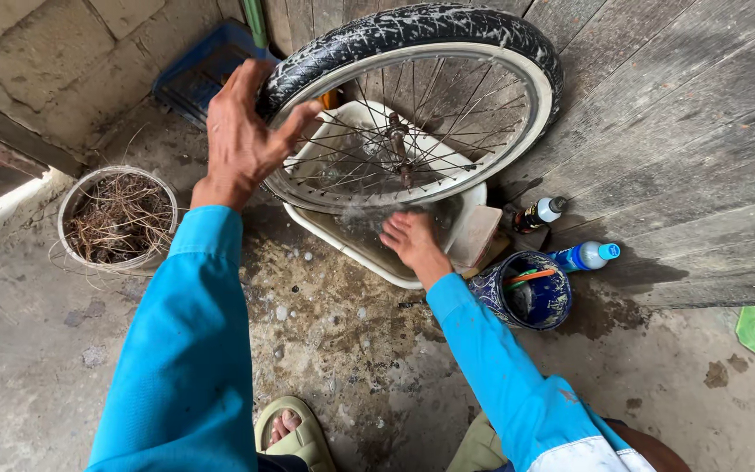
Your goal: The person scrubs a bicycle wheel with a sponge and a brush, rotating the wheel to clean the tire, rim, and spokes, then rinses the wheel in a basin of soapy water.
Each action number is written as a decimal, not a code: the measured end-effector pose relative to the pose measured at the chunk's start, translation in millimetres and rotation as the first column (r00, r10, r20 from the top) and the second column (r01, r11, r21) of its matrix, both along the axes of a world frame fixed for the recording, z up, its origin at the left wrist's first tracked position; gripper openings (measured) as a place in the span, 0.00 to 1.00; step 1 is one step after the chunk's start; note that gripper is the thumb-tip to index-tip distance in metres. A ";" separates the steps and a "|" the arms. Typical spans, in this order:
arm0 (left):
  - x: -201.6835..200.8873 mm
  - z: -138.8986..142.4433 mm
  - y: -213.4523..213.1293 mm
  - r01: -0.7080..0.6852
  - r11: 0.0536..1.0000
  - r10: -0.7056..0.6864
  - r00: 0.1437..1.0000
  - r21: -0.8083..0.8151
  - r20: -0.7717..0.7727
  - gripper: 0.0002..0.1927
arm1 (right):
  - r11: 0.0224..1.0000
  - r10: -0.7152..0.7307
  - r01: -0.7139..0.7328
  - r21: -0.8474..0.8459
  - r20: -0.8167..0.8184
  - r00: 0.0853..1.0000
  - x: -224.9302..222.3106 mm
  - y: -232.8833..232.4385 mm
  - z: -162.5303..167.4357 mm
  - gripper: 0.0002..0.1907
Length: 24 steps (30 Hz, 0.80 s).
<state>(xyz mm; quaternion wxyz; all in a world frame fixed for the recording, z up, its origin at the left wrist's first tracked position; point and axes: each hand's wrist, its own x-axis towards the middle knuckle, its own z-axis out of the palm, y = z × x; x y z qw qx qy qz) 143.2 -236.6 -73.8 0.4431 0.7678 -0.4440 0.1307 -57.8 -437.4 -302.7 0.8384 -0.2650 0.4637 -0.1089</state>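
A bicycle wheel (pixel 517 70) with a black tyre and white rim stands upright in a white basin (pixel 342 238) of water, leaning against a wooden wall. My left hand (pixel 242 135) rests open against the tyre's left side, fingers spread, steadying it. My right hand (pixel 408 238) is low at the wheel's bottom, over the basin, fingers curled and blurred; whether it holds anything is unclear. Both arms wear blue sleeves.
A blue patterned cup (pixel 530 293) with an orange-handled tool stands right of the basin. Beside it lie a blue bottle (pixel 583 255), a dark bottle (pixel 536 214) and a brown block (pixel 475 236). A pot of dry twigs (pixel 120 217) sits left. My sandalled foot (pixel 294 433) is below.
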 end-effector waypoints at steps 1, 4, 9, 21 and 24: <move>1.8 -1.6 3.9 -0.008 1.000 0.009 1.000 0.027 -0.027 0.31 | 1.000 -0.021 0.019 -0.015 -0.078 0.997 -3.1 3.5 -4.7 0.19; 6.8 -9.6 16.0 0.001 0.998 0.003 0.998 0.065 -0.063 0.32 | 0.996 -0.081 0.071 -0.047 -0.246 0.966 -13.9 9.1 -14.2 0.16; 11.8 -23.6 22.4 0.027 0.999 -0.020 0.986 0.035 -0.163 0.34 | 0.994 -0.071 0.041 0.100 0.319 0.945 -12.3 -15.4 0.9 0.28; -4.5 -0.1 -7.5 0.010 0.998 -0.008 0.999 -0.059 0.047 0.28 | 0.965 -0.195 0.209 0.156 -0.103 0.975 -10.4 7.0 4.2 0.19; -12.7 1.3 -11.5 -0.013 0.998 0.023 0.988 -0.069 0.153 0.27 | 0.989 -0.144 0.123 0.080 0.356 0.923 0.2 -11.2 5.9 0.17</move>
